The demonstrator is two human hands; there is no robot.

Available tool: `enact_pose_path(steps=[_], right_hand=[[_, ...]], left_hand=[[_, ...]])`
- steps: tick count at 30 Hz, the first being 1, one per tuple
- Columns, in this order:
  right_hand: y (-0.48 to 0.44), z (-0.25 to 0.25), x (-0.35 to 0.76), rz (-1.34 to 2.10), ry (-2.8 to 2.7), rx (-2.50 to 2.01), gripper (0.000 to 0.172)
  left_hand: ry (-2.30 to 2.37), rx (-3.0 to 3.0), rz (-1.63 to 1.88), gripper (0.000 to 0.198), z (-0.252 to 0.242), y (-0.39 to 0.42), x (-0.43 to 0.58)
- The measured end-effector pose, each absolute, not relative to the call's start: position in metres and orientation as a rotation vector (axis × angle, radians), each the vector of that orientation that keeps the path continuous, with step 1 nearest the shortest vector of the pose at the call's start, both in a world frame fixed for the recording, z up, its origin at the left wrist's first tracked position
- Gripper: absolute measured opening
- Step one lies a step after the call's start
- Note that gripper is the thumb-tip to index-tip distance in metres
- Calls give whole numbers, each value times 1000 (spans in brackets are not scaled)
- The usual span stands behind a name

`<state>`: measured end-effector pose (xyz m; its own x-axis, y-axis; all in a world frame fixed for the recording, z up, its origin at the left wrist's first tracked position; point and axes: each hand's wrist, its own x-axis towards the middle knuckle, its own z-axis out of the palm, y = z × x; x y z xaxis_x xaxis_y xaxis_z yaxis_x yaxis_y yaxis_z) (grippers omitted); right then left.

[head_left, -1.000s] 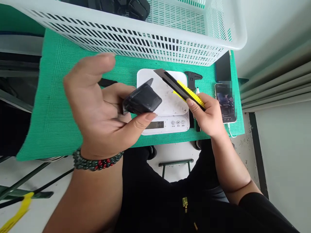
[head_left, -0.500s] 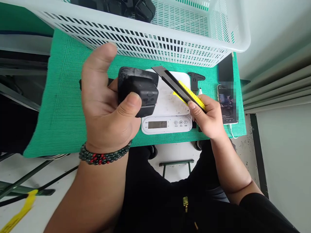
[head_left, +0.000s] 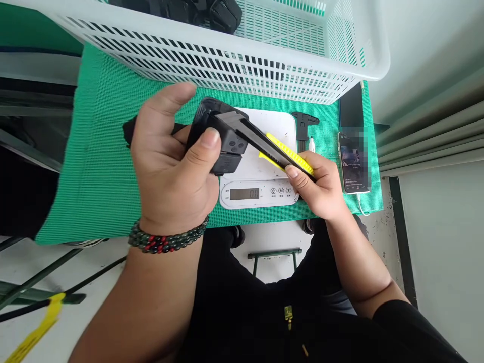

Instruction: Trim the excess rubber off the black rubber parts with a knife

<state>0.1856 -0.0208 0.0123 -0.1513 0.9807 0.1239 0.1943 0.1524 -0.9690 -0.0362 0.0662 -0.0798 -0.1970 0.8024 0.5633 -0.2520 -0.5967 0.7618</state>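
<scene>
My left hand (head_left: 174, 156) grips a black moulded part (head_left: 230, 143), thumb on its near side and index finger raised away from it. The part has round marks on one face and is held above the left side of a white digital scale (head_left: 270, 169), whose display reads about 0.0. Closed round a yellow and black utility knife (head_left: 282, 151) is my right hand (head_left: 319, 184). The knife's blade is out and points left, lying at the upper edge of the part; whether it cuts in, I cannot tell. Another black piece (head_left: 130, 131) lies partly hidden behind my left hand.
A white plastic basket (head_left: 257, 55) with black parts (head_left: 212, 15) stands across the back of the green-covered table (head_left: 102, 151). Right of the scale lie a black caliper (head_left: 303, 123), a white pen-like item (head_left: 311, 144) and a phone (head_left: 354, 161) on a cable.
The knife has moved left and slightly down, so its blade now overlaps the part. My left hand has shifted a little right and tilted the part.
</scene>
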Motion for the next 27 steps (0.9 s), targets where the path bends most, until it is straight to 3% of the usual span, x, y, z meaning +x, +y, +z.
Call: enact_pose_path(steps=[11, 19, 24, 27], right_hand=[[-21, 5, 186, 1148, -1438, -1200, 53], [-21, 4, 185, 1155, -1374, -1197, 52], [-20, 4, 187, 1164, -1329, -1196, 52], [-19, 4, 188, 1167, -1315, -1207, 51]], left_hand=[[567, 1456, 1891, 101, -74, 60, -32], [543, 1438, 1812, 79, -58, 51, -27], [544, 1531, 1580, 102, -52, 41, -33], [646, 1671, 1576, 105, -56, 44, -39]])
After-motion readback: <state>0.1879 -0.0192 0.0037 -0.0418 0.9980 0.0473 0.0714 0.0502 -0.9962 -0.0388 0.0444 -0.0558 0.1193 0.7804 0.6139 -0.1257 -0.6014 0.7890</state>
